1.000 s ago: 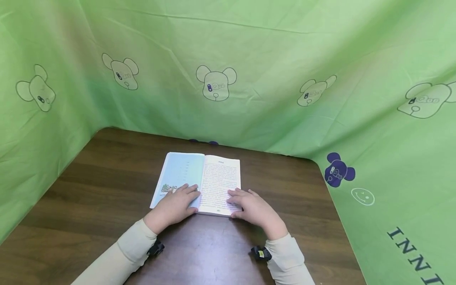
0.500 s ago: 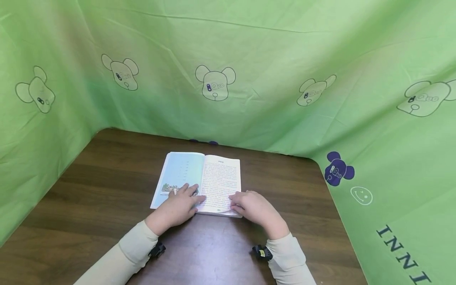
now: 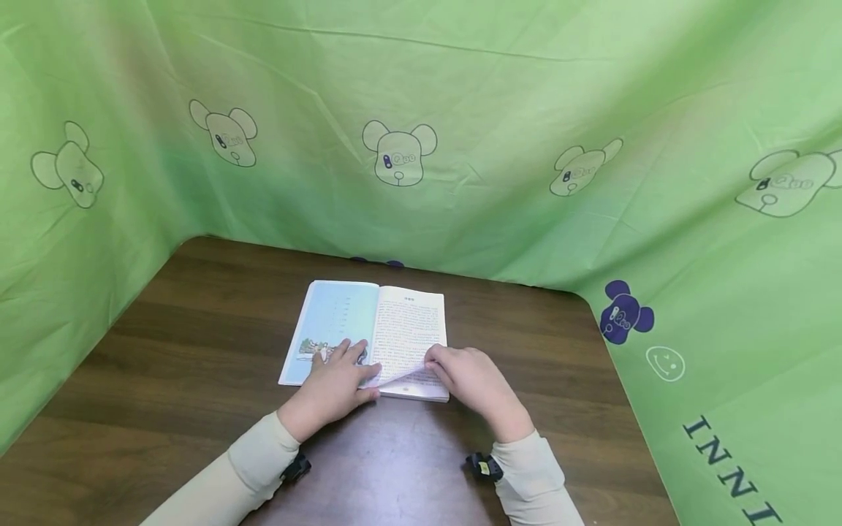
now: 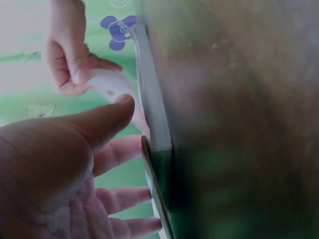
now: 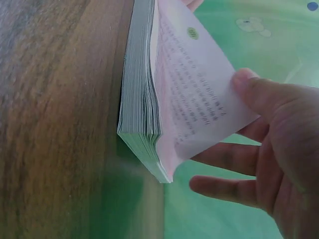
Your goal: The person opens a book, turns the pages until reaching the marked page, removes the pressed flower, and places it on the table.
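An open book [image 3: 408,321] lies on the brown wooden table, its left page light blue with a small drawing and its right page white with printed text. My left hand [image 3: 332,386] rests on the lower left page near the spine, fingers spread and straight. In the right wrist view, my right hand [image 5: 279,119] pinches the corner of a single page [image 5: 199,94] between thumb and fingers. That page is lifted and curls up from the thick stack of pages [image 5: 139,74] beneath. In the left wrist view, the left fingertips touch the book's surface.
The wooden table [image 3: 217,314] has rounded far corners. Green cloth [image 3: 487,88] printed with bear heads hangs around its back and sides. Each wrist carries a small black device, such as the wrist camera [image 3: 483,466] on the right sleeve.
The right hand has gone from lying on the right page's edge to pinching its lower corner and lifting it up and leftward. The left hand has shifted slightly right.
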